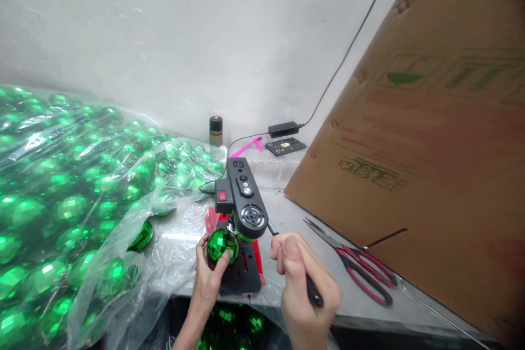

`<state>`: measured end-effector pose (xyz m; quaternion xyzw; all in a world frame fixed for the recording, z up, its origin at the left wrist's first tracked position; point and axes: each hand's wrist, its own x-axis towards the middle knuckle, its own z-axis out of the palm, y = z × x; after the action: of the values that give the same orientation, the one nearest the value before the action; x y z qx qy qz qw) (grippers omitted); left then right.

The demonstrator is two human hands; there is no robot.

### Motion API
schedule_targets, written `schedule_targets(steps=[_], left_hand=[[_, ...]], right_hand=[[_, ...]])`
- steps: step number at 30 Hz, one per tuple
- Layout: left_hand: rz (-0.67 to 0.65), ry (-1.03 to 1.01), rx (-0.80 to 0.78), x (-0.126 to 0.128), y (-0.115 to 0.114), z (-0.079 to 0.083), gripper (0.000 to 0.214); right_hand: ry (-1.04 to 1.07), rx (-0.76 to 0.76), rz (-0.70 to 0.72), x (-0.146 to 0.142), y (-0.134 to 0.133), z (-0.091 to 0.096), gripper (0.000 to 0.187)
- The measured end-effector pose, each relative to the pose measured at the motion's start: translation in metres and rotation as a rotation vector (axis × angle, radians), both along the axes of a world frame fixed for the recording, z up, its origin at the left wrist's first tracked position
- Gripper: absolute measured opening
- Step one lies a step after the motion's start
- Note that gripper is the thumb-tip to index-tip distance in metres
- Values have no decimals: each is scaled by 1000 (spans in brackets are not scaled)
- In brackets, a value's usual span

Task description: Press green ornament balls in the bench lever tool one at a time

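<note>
My left hand [206,280] grips a shiny green faceted ball [221,246], thumb on its near side and fingers round its left. The ball sits at the front of a small black bench machine [247,191], just above its dark base plate [245,283]. Whether the ball touches the machine's metal tip is hidden. My right hand [305,290] is wrapped round the black handle [314,291] of a metal lever that runs up to the machine's right side. A red switch [222,195] shows on the box at the machine's left.
Clear plastic sheeting [139,202] covers many green balls on the left. Scissors [361,265] with red and black handles lie at right, beside a big cardboard box [430,147]. Behind are a small dark jar [215,131], a power adapter [284,129] and a phone [286,146].
</note>
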<state>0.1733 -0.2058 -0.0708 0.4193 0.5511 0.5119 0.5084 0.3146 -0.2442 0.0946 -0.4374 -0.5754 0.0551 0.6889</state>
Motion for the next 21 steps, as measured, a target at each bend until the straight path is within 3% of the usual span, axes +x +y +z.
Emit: schedule_targets(steps=[6, 15, 21], left_hand=[[-109, 326, 108, 6, -4, 4, 78], [-121, 415, 237, 6, -9, -11, 75], [-155, 396, 266, 20, 2, -10, 73]], right_hand=[[-16, 20, 3, 0, 0, -2, 34], [-27, 7, 12, 1, -2, -2, 32], [-20, 1, 25, 2, -3, -5, 32]])
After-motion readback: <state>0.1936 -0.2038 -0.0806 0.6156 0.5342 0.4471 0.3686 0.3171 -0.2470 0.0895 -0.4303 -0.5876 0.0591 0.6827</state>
